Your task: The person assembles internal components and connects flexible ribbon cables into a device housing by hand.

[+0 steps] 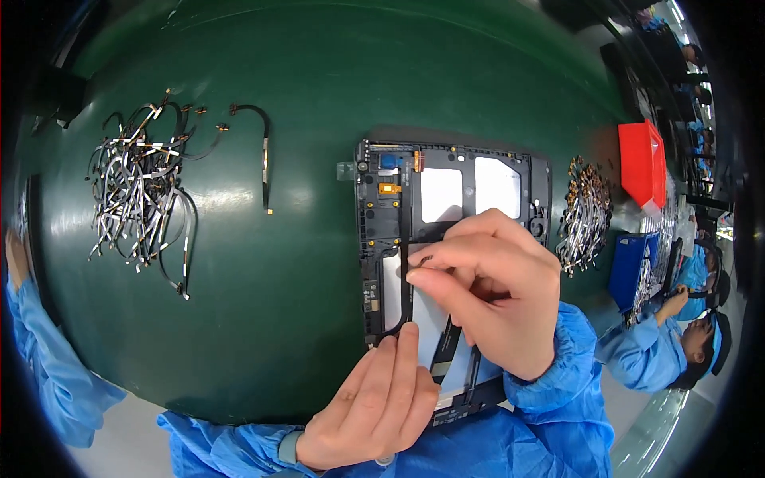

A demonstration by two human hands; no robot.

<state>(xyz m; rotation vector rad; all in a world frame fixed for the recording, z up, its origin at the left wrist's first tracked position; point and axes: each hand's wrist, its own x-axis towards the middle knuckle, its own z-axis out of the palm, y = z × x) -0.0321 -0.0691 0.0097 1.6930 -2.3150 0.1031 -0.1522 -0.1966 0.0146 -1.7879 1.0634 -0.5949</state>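
Note:
A tablet-like device with a black frame (546, 191) and white and pale panels lies on the green table in front of me. Along its left side runs a thin black flat cable (405, 219), which bends near the lower left edge. My left hand (373, 398) rests at that bend, fingers stretched out and tips pressing on the cable. Just above, my right hand (498, 287) pinches a small dark strip (425, 260) between thumb and index finger, close against the cable. Whether the strip joins the cable, I cannot tell.
A tangled pile of flat cables (143, 191) lies at the left, with one single cable (265, 151) apart from it. Another cable bundle (584, 215) sits right of the device, near a red bin (641, 163) and a blue bin (633, 267). Co-workers (657, 350) sit around.

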